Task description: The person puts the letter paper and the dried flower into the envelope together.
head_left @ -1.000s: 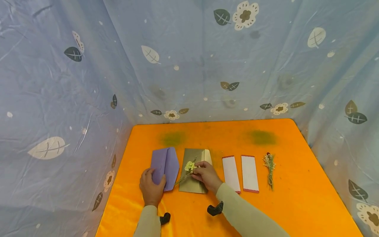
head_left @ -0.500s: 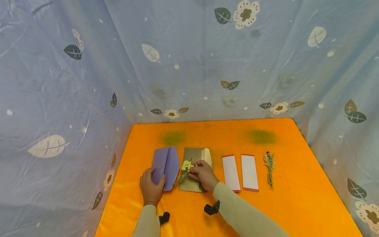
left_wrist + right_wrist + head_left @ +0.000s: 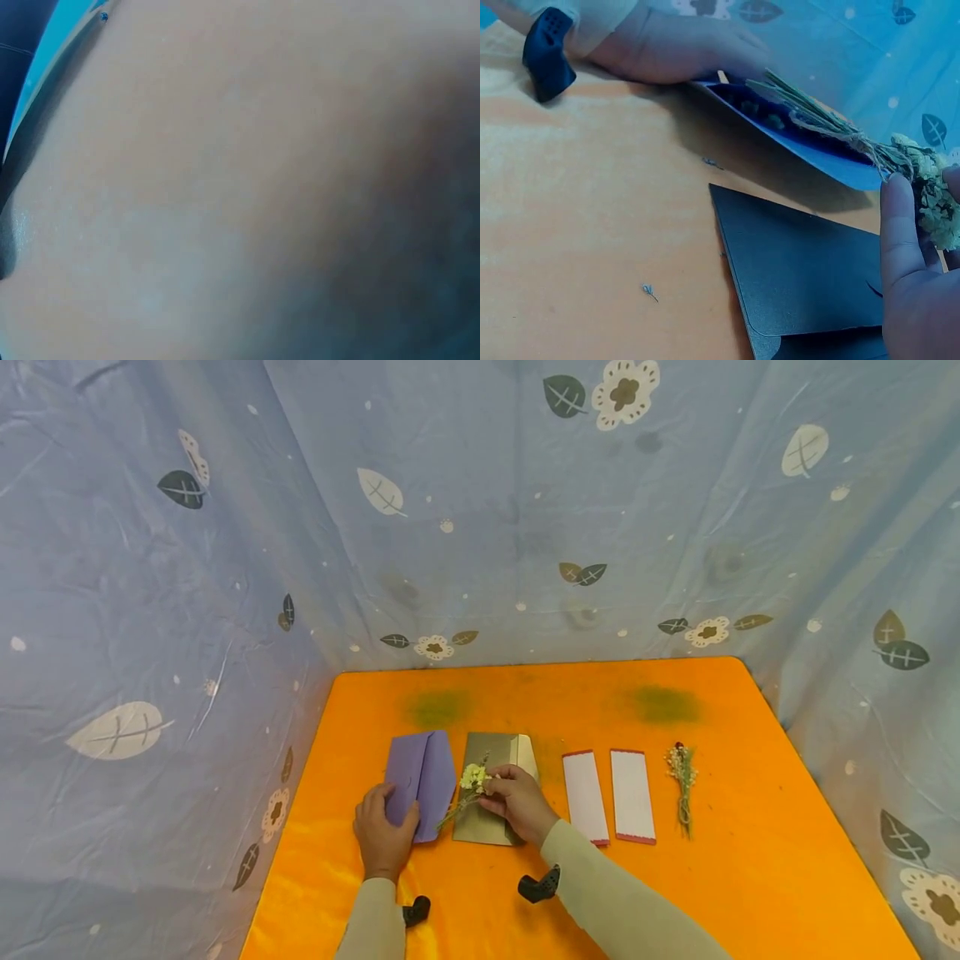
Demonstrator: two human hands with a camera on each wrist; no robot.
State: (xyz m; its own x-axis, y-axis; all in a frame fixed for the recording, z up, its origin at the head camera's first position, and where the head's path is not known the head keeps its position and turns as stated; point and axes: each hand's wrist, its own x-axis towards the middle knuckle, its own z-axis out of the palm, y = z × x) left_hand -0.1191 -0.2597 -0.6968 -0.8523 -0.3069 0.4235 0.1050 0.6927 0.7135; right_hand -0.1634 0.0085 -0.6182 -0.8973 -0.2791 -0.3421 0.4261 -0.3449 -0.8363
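My left hand grips the lower part of a purple envelope, fingers at its left edge and thumb on its front. In the right wrist view the envelope is tilted up, its mouth gaping, with small flower-like shapes inside. Between thumb and fingers my right hand pinches a bunch of pale yellow dried flowers. Twine ties its stems, which point left and overlap the envelope's mouth. Under the right hand lies a gold envelope. Mostly blurred skin fills the left wrist view.
Two white paper strips with red ends lie right of the gold envelope. Farther right is another tied bunch of dried flowers. Small plant bits are scattered on the orange tabletop. Patterned blue curtains surround it.
The right hand has moved slightly left with the flower bunch, bringing its stems to the purple envelope's edge. The purple envelope has shifted a little to the right under the left hand.
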